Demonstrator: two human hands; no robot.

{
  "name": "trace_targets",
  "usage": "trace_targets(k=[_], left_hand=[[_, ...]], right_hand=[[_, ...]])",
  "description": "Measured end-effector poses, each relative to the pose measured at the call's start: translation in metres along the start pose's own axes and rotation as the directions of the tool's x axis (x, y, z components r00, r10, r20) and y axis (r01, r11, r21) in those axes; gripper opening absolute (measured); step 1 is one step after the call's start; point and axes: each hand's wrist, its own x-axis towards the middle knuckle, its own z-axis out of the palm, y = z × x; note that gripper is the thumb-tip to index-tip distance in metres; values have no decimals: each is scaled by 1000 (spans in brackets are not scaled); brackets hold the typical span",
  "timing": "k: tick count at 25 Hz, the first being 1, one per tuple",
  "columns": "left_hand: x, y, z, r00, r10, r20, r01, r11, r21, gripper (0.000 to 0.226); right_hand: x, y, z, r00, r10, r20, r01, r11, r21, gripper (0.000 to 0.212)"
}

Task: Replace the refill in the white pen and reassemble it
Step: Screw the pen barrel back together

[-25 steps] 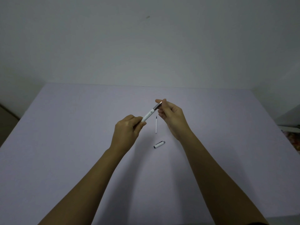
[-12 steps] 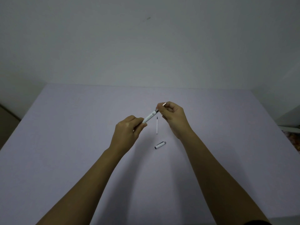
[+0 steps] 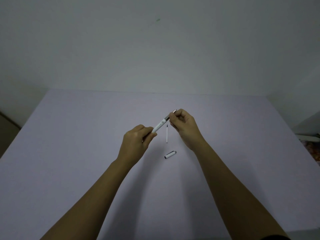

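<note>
Pinching the metal tip section (image 3: pixel 170 115) of the white pen (image 3: pixel 160 125) between thumb and curled fingers (image 3: pixel 173 118), the right hand (image 3: pixel 184 126) works at the front end while the left hand (image 3: pixel 136 142) grips the rear of the barrel, its fingers closed around it; the pen is held in the air above the bench (image 3: pixel 69 153), slanting from the left fingers up to the right ones. A thin refill (image 3: pixel 167 134) lies on the bench just below the right fingers, and the cap (image 3: pixel 170 154) lies nearer the person, apart from both hands. Judging by its size, the pen is light and rigid, and its smooth barrel probably wants a firm wrap well back from the joint so it cannot spin. The tip piece is small and likely slippery, so a fingertip pinch suits it. The refill looks slender and could bend, so it is best taken near mid-length and fed in straight. Whether the joint is loosening or tightening cannot be told.
</note>
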Motion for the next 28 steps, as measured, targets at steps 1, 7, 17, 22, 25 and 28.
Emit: trace_targets(k=[1,7,17,22,25,28], left_hand=[[0,0,0,1000,4,4,-4,1000,-1,7],[-1,1,-2,1000,12,12,-12,1000,13,8],[-2,7,-4,1000,27,1,-27,1000,15,9],[-3,8,-5,999,35,3,-35,999,10,10],[-3,9,-5,999,42,1,-42,999,10,10],[-2,10,-6,999,39,-14,-39,999,14,10]], right_hand=[[0,1,0,1000,-9,-6,9,1000,1,14],[1,0,-1,998,-10,-61,10,1000,-1,7],[-6,0,-3,996,-53,-65,53,999,-5,13],[-8,-4,-2,998,-63,-11,63,997,-44,12],[-7,-5,-1,996,-64,-69,61,997,-43,8],[-9,-1,-3,999,-46,24,42,992,117,17]])
